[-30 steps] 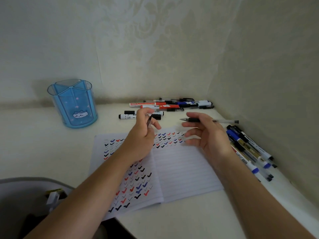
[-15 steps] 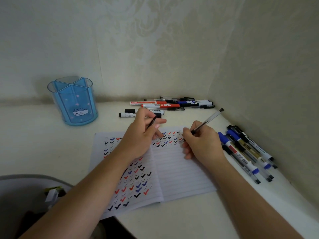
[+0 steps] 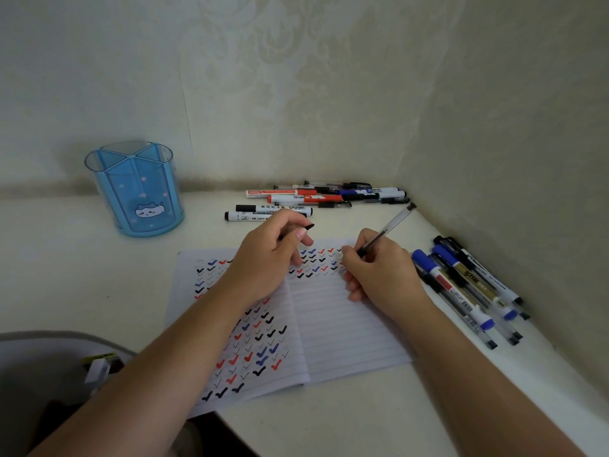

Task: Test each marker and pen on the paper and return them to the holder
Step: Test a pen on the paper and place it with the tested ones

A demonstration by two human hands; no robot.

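My right hand [image 3: 379, 275] grips a clear gel pen [image 3: 392, 222] in a writing hold, its tip down on the open lined notebook [image 3: 346, 328] beside rows of black, red and blue check marks. My left hand [image 3: 267, 258] rests on the notebook's left page and pinches a small black pen cap [image 3: 308, 226] between thumb and fingers. The blue translucent holder [image 3: 138, 189] with a cat picture stands at the back left with nothing visible inside it.
A pile of markers and pens [image 3: 323, 197] lies along the back wall. Another row of pens and markers [image 3: 468, 285] lies by the right wall. The white desk meets a corner on the right. A grey chair edge [image 3: 49, 344] shows at lower left.
My right hand turned the pen from lying flat across open fingers into a writing grip and lowered its tip onto the paper. My left hand kept the cap and shifted slightly.
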